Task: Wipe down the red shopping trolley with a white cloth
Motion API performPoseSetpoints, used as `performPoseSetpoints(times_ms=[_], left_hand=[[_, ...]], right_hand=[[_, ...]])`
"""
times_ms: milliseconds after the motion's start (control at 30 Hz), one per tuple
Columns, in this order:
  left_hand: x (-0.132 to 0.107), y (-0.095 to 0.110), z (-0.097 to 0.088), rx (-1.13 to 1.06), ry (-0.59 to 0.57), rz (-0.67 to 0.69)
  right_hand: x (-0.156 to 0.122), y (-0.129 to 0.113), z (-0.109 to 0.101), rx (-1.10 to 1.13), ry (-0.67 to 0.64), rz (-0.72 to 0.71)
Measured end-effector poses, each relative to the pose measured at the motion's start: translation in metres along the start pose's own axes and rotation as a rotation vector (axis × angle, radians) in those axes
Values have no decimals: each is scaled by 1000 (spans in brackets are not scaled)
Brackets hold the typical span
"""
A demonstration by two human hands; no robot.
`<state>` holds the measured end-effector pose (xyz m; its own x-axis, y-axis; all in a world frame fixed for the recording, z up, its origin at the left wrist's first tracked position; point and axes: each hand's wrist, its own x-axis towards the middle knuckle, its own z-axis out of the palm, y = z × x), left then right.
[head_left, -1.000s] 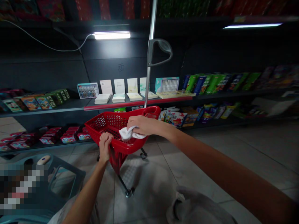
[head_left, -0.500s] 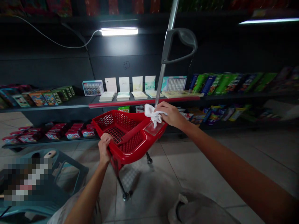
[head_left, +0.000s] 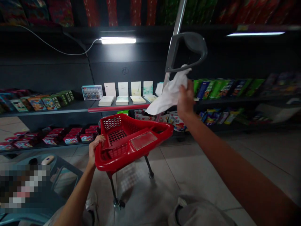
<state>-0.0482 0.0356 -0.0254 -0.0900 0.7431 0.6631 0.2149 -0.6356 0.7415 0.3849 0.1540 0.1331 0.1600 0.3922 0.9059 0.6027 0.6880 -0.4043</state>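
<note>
In a dim shop aisle, my right hand (head_left: pixel 186 100) grasps a bunched white cloth (head_left: pixel 169 94) in front of a metal pole (head_left: pixel 180 17), its upper end at the lower edge of a gray handle (head_left: pixel 172 51); whether cloth and pole touch, I cannot tell. My left hand (head_left: pixel 95 147) grips the near-left rim of a red shopping cart (head_left: pixel 117 165), which stands on wheeled legs on the tiled floor (head_left: pixel 197 166) before me. Behind it, white books (head_left: pixel 137 99) line a shelf (head_left: pixel 117 108) under a bright lamp (head_left: pixel 118 40); a blue-gray chair (head_left: pixel 68 169) stands at left.
</note>
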Motion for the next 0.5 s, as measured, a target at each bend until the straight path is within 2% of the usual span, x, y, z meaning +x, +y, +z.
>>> performPoseSetpoints(times_ms=[100,167,233,300,400,500], left_hand=[[3,-5,-6,16,-11,18],[3,-7,-11,48,-8,16],[3,-8,-17,86,-6,-11],[4,-6,-25,114,-55,-71],[8,10,-39,86,-106,-192],[16,48,-52,-1,23,-208]], right_hand=[[-2,-24,30,170,53,167],[-12,-30,44,218,64,233],[-23,-29,49,250,58,267],[-33,-24,48,304,27,277],[-43,-19,42,381,-26,268],[-56,-20,35,383,-71,267]])
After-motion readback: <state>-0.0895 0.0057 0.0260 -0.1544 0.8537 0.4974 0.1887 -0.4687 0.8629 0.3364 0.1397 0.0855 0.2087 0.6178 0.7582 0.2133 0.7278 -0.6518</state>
